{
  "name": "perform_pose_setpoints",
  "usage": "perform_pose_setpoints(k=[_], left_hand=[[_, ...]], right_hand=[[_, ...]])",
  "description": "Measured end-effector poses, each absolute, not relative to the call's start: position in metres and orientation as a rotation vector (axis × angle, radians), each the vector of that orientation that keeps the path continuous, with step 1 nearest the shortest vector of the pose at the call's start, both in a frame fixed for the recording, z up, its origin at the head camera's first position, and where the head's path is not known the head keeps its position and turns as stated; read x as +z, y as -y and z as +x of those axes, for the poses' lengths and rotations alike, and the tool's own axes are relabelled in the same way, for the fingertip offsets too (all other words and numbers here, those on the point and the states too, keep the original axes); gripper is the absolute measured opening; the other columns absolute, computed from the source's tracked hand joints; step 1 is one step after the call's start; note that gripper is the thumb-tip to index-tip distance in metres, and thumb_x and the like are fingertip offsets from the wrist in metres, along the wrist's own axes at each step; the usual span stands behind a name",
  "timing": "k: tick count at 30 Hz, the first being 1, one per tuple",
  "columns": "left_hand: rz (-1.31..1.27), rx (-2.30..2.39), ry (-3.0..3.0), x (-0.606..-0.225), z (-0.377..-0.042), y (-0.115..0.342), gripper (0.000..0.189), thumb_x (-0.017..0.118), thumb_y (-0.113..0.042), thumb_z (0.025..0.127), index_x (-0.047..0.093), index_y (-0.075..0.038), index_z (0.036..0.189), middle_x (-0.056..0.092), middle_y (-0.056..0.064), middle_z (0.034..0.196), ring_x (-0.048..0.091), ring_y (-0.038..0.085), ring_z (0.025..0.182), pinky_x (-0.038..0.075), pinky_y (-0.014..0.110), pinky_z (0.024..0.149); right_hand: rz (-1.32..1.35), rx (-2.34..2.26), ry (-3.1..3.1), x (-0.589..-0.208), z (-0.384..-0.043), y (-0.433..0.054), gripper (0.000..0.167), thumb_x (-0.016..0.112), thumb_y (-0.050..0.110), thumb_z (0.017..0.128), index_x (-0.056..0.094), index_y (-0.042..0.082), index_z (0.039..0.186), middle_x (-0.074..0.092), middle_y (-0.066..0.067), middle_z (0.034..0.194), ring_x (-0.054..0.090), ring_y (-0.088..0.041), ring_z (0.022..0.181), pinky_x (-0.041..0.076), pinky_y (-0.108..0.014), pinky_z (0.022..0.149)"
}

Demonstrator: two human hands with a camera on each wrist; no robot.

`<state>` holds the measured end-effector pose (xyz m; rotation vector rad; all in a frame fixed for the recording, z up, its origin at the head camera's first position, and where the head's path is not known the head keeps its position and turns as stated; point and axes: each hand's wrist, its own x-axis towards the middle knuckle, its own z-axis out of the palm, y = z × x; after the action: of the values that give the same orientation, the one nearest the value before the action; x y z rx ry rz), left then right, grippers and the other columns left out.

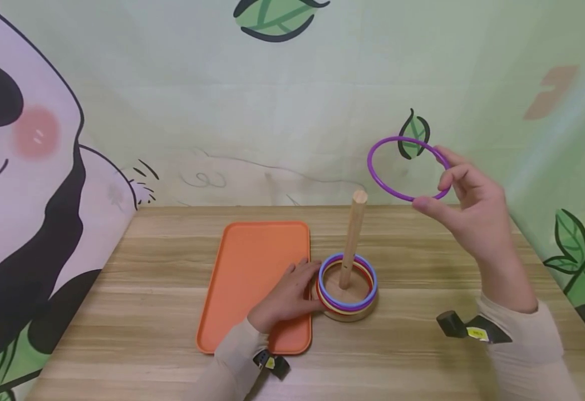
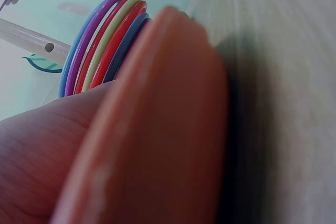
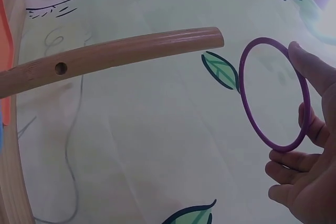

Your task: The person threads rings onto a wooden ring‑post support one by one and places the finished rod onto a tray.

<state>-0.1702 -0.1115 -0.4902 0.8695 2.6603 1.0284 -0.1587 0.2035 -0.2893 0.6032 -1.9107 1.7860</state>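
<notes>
Up on the right in the head view, my right hand (image 1: 477, 211) pinches a thin purple ring (image 1: 370, 161) between thumb and fingers. The ring is in the air, apart from the wooden peg (image 1: 353, 239) and higher than its top. The peg stands on a round wooden base (image 1: 349, 316) with several coloured rings (image 1: 324, 292) stacked around its foot, a blue one on top. My left hand (image 1: 287, 295) lies across the right edge of the orange tray (image 1: 252, 262); its thumb and fingers, fairly straight, touch the left side of the stack and base.
The orange tray lies flat on the wood-grain table (image 1: 157, 301), left of the peg. Behind the table hangs a green backdrop (image 1: 172, 72) with a panda and leaves. Small black cameras (image 1: 451, 324) are strapped to both wrists.
</notes>
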Motion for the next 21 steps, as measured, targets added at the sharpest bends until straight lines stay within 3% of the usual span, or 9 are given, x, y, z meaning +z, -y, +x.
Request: perform_pose_setpoints(k=[21], left_hand=[[0.869,1.049,-2.655,-0.489,-0.169,0.111,0.087,0.084,-0.042,0.089,0.045,-0.009,0.160,0.045,0.016,0.163,0.023,0.043,0.158,0.010,0.061,0.128]], right_hand=[[0.603,1.744,2.048,-0.297,-0.158,-0.190,0.031,0.084,-0.011,0.082,0.054,-0.005,0.088,0.055,-0.016,0.154,0.041,-0.030,0.151,0.024,-0.042,0.128]])
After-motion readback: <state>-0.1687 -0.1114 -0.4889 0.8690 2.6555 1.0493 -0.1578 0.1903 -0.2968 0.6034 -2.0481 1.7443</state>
